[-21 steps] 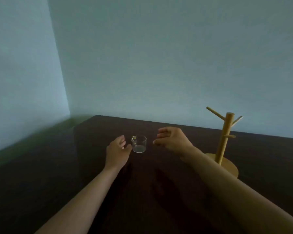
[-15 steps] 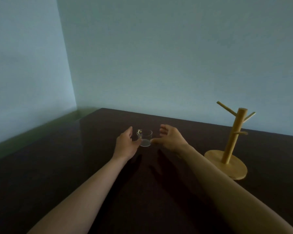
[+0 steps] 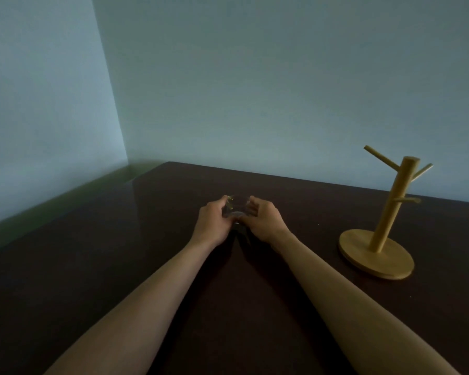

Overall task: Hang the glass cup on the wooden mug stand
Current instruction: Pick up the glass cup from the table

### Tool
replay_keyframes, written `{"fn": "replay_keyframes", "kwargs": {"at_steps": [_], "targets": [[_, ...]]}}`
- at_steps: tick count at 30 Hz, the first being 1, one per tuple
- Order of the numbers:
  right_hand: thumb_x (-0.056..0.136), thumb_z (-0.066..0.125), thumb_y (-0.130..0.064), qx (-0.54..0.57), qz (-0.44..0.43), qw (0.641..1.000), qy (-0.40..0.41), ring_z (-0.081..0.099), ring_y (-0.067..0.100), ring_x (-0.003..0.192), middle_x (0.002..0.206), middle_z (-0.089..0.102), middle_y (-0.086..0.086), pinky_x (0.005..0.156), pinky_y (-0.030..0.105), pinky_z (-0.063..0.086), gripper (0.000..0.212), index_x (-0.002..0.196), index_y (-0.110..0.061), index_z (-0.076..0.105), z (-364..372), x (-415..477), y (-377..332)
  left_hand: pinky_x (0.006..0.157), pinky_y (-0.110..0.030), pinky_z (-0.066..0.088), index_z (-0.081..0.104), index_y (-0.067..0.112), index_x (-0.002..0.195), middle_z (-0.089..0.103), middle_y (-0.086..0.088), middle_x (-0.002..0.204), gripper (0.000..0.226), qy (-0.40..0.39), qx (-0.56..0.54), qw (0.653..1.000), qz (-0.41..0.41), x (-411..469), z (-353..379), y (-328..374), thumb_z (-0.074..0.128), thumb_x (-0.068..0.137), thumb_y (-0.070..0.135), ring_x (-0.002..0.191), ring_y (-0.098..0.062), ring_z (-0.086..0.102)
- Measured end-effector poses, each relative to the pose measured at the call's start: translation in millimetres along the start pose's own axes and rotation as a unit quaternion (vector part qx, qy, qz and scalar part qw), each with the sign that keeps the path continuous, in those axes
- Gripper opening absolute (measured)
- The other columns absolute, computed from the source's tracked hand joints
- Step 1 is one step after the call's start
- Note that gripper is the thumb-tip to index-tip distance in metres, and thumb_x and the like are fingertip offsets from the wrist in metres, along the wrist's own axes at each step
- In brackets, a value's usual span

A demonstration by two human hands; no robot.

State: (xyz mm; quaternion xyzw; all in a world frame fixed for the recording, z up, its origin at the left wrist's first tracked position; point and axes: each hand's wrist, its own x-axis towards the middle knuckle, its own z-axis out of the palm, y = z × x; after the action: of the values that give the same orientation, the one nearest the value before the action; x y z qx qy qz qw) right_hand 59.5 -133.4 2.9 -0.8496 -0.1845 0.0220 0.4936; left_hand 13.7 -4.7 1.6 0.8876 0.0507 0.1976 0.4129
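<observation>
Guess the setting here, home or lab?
Hard to say; probably a plain indoor room, perhaps a home. A dark glossy table sits in a corner of bare pale walls, holding only a wooden mug stand and a glass cup between both hands.

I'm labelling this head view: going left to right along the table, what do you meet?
Left hand → glass cup → right hand → mug stand, standing apart at the right.

I am seeing one glass cup (image 3: 236,209), one wooden mug stand (image 3: 385,220) with three pegs, and my two hands over one bench (image 3: 92,266).
</observation>
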Motion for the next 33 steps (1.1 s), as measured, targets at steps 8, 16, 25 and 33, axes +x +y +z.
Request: {"fn": "replay_keyframes", "kwargs": {"at_steps": [8, 16, 25, 33], "targets": [[0.090, 0.072, -0.015, 0.000, -0.019, 0.999, 0.030, 0.067, 0.017, 0.117, 0.124, 0.073, 0.005, 0.107, 0.034, 0.049, 0.043, 0.131, -0.007, 0.063, -1.5, -6.7, -2.9, 0.076, -0.016, 0.046, 0.066, 0.017, 0.121, 0.075, -0.002, 0.108, 0.035, 0.028, -0.003, 0.999, 0.020, -0.2, -1.4, -1.9, 0.069, 0.086, 0.018, 0.102, -0.013, 0.069], [0.089, 0.071, -0.012, -0.016, -0.045, 0.998, 0.043, 0.072, 0.007, 0.093, 0.097, 0.077, -0.004, 0.089, 0.024, 0.055, 0.013, 0.102, -0.009, 0.071, -5.1, -13.9, -5.8, 0.066, -0.006, 0.042, 0.072, 0.019, 0.111, 0.077, 0.001, 0.101, 0.027, 0.047, -0.003, 0.998, 0.030, -5.0, -3.9, 2.2, 0.069, 0.085, 0.013, 0.092, -0.008, 0.068], [0.084, 0.075, -0.009, 0.035, 0.005, 0.997, 0.063, 0.073, 0.025, 0.104, 0.107, 0.078, 0.010, 0.095, 0.038, 0.056, 0.033, 0.114, 0.004, 0.070, -18.7, -28.7, -24.0, 0.082, -0.023, 0.050, 0.066, 0.006, 0.121, 0.075, -0.007, 0.111, 0.047, 0.059, -0.049, 0.996, 0.043, -15.0, -8.0, 20.4, 0.079, 0.077, 0.020, 0.097, -0.008, 0.067], [0.056, 0.080, -0.047, 0.053, 0.016, 0.995, 0.078, 0.073, 0.036, 0.098, 0.097, 0.078, 0.017, 0.088, 0.054, 0.059, 0.061, 0.099, -0.004, 0.076, -58.2, -70.4, -42.6, 0.091, -0.022, 0.048, 0.057, 0.008, 0.131, 0.069, -0.008, 0.125, 0.059, 0.054, -0.071, 0.992, 0.093, -45.5, -15.1, 59.7, 0.078, 0.078, 0.023, 0.112, -0.014, 0.065]]}}
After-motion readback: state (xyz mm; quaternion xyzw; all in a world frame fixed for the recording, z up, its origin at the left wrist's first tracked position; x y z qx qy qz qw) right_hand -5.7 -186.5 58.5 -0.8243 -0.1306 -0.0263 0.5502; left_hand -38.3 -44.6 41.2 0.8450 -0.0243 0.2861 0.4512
